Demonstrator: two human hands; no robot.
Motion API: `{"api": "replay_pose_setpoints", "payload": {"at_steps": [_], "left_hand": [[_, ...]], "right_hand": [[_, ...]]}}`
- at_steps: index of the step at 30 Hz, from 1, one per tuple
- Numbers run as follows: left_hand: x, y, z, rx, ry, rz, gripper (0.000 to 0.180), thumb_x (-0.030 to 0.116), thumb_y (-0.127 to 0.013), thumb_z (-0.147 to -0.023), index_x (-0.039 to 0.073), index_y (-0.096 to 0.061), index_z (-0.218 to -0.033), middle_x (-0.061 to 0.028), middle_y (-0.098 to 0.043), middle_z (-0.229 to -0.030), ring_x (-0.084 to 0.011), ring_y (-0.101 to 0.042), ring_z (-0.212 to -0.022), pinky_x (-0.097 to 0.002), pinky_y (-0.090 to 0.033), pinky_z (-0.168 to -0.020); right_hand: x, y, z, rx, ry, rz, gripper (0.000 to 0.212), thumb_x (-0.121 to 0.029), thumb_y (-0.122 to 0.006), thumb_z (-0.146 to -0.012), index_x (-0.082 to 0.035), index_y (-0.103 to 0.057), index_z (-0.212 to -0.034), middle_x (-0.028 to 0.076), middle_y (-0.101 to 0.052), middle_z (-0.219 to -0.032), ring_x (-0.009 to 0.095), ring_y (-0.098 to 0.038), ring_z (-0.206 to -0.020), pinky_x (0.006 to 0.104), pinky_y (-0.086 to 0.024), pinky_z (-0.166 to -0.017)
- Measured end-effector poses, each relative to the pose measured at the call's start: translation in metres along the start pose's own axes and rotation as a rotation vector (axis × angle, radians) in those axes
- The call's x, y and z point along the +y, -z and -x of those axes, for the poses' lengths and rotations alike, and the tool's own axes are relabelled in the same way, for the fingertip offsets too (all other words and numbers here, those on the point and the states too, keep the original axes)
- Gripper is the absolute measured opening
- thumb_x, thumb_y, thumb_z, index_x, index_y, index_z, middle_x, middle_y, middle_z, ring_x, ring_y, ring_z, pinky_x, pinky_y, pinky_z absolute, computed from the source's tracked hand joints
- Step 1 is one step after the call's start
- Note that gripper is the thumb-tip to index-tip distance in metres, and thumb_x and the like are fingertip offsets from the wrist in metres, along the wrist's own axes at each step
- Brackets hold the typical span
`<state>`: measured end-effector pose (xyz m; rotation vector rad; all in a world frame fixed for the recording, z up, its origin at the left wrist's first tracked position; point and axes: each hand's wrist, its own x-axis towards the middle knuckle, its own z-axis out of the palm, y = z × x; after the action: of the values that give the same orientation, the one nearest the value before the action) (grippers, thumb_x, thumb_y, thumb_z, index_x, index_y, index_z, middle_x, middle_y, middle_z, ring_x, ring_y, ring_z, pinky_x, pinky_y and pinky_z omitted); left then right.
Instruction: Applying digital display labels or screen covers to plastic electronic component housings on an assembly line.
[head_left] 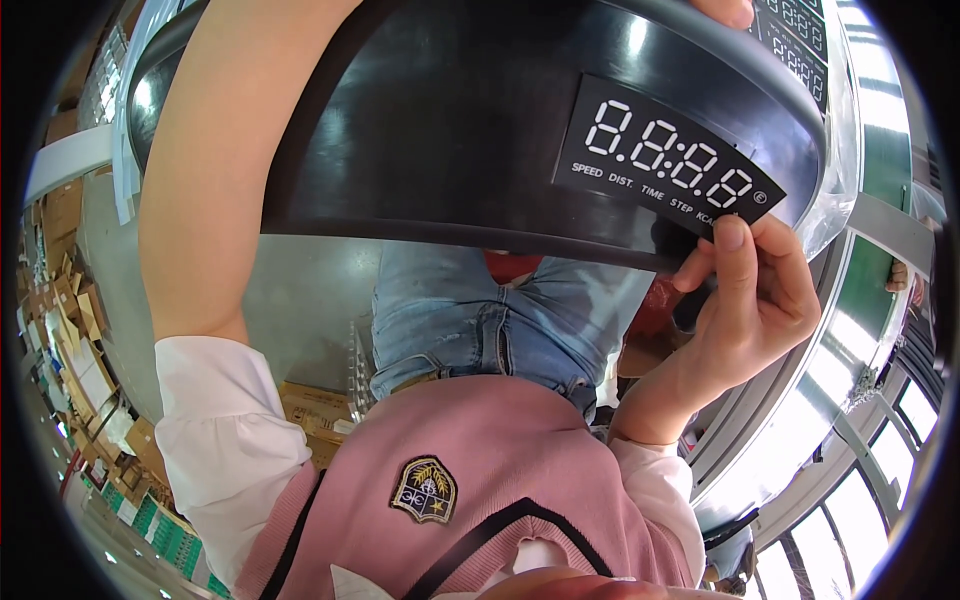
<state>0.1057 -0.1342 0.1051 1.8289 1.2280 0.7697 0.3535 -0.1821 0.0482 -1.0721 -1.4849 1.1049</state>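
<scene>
A glossy black curved plastic housing spans the top of the view, its lower edge above my lap. Toward its right end lies a black display sticker with white segment digits and a row of small lettering. My right hand pinches the sticker's lower right corner, thumb and index finger pressed together there. My left arm reaches up across the housing's left part and leaves the picture at the top. A bit of hand at the top edge, by the housing's upper rim, looks like my left; its fingers are mostly cut off.
More printed display stickers lie on a black sheet beyond the housing's right end. Clear plastic film edges the housing near a green surface. Cardboard boxes crowd the far left; a carton rests on the floor. Another person's hand shows at right.
</scene>
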Motion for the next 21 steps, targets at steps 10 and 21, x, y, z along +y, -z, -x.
{"api": "replay_pose_setpoints", "payload": {"at_steps": [10, 21], "left_hand": [[0.0007, 0.0006, -0.0005, -0.001, -0.007, 0.007, 0.029, 0.027, -0.063, -0.089, 0.002, -0.069, -0.102, -0.0030, -0.066, -0.084, -0.0111, -0.058, -0.078, -0.0248, -0.045, -0.070], [0.0044, -0.0006, 0.0003, 0.005, -0.030, 0.013, 0.030, 0.025, -0.064, -0.090, 0.000, -0.068, -0.106, -0.0054, -0.067, -0.091, -0.0126, -0.059, -0.085, -0.0251, -0.046, -0.076]], "right_hand": [[-0.0008, 0.0006, 0.0002, -0.002, -0.009, 0.029, 0.008, 0.004, -0.072, -0.082, 0.009, -0.066, -0.084, 0.008, -0.064, -0.065, 0.011, -0.058, -0.048, 0.0183, -0.040, -0.045], [-0.0036, 0.0044, 0.0000, -0.048, -0.011, 0.093, 0.008, 0.002, -0.070, -0.085, 0.008, -0.066, -0.087, 0.008, -0.064, -0.067, 0.009, -0.056, -0.048, 0.0177, -0.040, -0.046]]}}
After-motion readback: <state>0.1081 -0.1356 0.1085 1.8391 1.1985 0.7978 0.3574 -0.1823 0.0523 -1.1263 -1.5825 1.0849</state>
